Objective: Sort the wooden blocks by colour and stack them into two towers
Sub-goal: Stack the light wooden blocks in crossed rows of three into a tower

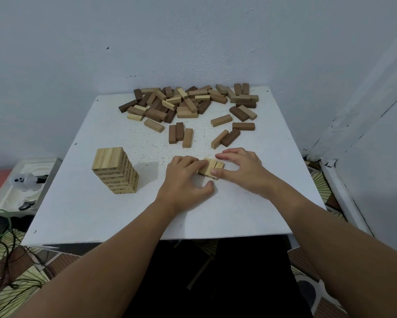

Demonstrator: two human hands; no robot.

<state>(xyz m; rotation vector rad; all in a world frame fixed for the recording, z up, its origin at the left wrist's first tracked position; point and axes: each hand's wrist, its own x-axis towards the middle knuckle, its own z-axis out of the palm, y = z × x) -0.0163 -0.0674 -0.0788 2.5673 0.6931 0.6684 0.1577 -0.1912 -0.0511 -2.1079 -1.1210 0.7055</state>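
Your left hand (185, 177) and right hand (238, 167) bracket a row of three pale rectangular wooden blocks (211, 168) lying side by side on the white square tabletop (238, 216), just right of centre. Left fingers curl against the row's 9 o'clock flank, thumb tucked below at 6. Right fingers arch over the 3 o'clock flank, thumb pinching the near end. The row's long axes run roughly 11 to 5 o'clock; the near end faces carry dark printing, too small to read.

At 9 o'clock from the hands stands the tower of pale wooden blocks (115, 170), upright, square in plan, with layers alternating in direction and black numerals on the end faces.

At 12 o'clock, against the wall, lies the mixed heap of pale and dark brown blocks (183, 103), pointing every way. Between heap and hands lie loose strays, including two dark blocks (176, 133) side by side, pointing 12 to 6.
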